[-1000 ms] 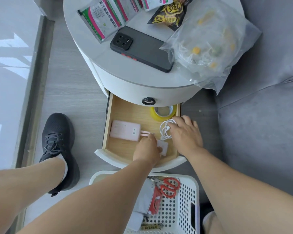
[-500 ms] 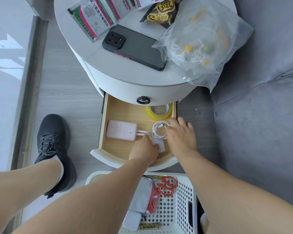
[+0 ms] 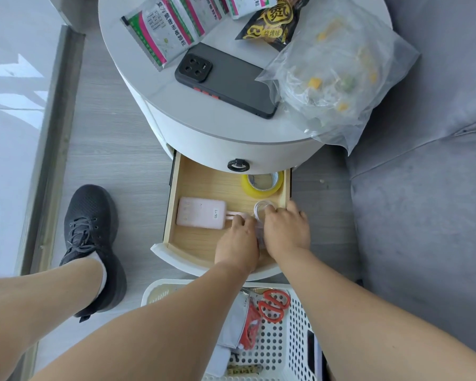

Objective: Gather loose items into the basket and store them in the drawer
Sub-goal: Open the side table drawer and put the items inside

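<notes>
Both hands have slid together in the drawer [image 3: 198, 243]: left hand [image 3: 238, 240] now hides the white plug, right hand [image 3: 285, 229] fingers curl on the coiled white cable [image 3: 261, 209]. Left grip's state I can't tell. Looks tucked in; scissors [image 3: 274, 303] wait in the basket [image 3: 294, 339] behind them.

1. A black phone [image 3: 227, 79] lies camera-side up on the round white tabletop [image 3: 204, 116]
2. Green-and-pink sachets [image 3: 160, 31] lie beside it
3. A black sneaker [image 3: 91, 229] stands on the grey floor [image 3: 116, 149]
</notes>
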`<action>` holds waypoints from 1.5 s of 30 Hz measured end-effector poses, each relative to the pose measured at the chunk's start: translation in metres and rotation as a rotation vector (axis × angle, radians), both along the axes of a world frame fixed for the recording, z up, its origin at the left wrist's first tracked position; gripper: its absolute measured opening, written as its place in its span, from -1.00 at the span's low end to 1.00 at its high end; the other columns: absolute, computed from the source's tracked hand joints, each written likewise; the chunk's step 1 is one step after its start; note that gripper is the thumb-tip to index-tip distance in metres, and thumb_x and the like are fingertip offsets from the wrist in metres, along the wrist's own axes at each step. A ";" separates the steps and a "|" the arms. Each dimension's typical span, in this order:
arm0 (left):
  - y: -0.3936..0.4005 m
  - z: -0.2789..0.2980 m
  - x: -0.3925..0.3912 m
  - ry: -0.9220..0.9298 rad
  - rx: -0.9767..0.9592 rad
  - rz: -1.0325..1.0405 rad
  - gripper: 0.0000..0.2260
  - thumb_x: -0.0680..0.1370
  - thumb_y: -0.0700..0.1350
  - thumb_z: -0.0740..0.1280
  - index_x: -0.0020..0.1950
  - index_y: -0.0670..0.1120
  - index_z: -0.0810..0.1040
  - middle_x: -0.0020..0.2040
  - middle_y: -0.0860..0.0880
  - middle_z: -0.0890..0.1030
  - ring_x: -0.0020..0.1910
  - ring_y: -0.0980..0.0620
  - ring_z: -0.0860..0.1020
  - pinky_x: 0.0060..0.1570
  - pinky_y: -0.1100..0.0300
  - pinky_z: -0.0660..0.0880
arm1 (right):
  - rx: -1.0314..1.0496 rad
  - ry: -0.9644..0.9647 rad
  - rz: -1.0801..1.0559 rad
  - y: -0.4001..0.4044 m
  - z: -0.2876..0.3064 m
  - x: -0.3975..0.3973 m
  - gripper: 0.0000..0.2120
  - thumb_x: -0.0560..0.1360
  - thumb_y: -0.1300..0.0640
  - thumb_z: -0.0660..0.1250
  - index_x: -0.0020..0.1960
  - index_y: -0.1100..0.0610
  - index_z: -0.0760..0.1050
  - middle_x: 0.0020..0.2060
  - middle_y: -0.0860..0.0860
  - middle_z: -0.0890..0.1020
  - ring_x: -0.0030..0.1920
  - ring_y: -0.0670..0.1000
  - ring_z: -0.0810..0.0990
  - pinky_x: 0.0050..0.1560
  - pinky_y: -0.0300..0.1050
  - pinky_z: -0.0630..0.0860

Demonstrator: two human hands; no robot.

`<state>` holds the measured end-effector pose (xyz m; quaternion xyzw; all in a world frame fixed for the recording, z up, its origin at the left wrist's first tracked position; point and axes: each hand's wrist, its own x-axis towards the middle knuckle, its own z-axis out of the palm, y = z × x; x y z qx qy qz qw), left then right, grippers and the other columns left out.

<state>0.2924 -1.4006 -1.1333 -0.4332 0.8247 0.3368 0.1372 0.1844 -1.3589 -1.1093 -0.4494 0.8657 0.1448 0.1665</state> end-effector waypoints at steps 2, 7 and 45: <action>-0.001 -0.002 -0.001 0.007 0.013 -0.021 -0.57 0.59 -0.22 0.31 0.46 -0.02 0.41 0.42 -0.04 0.33 0.07 -0.14 0.64 -0.19 0.08 0.48 | -0.024 -0.003 -0.037 0.009 0.003 0.002 -0.71 0.62 0.20 0.20 0.28 0.02 0.52 0.06 -0.01 0.71 0.25 0.12 0.46 0.11 0.06 0.45; -0.002 -0.003 0.000 0.032 0.076 0.001 -0.43 0.56 -0.29 0.33 0.55 -0.02 0.34 0.44 -0.04 0.33 0.17 -0.16 0.62 0.09 0.03 0.56 | -0.026 0.037 -0.042 0.016 0.004 0.004 -0.76 0.60 0.22 0.24 0.05 0.00 0.66 0.03 -0.07 0.67 0.20 0.08 0.43 0.11 0.02 0.42; -0.051 0.039 0.054 -0.581 0.006 -0.312 -0.11 0.54 -0.28 0.14 0.59 0.45 -0.21 0.66 0.00 -0.37 0.64 -0.38 -0.12 0.41 -0.25 0.40 | -0.284 -0.599 -0.707 0.098 0.018 0.023 -0.75 0.74 -0.04 0.13 0.30 -0.08 0.53 0.28 0.03 0.57 0.11 0.11 0.55 0.05 -0.06 0.46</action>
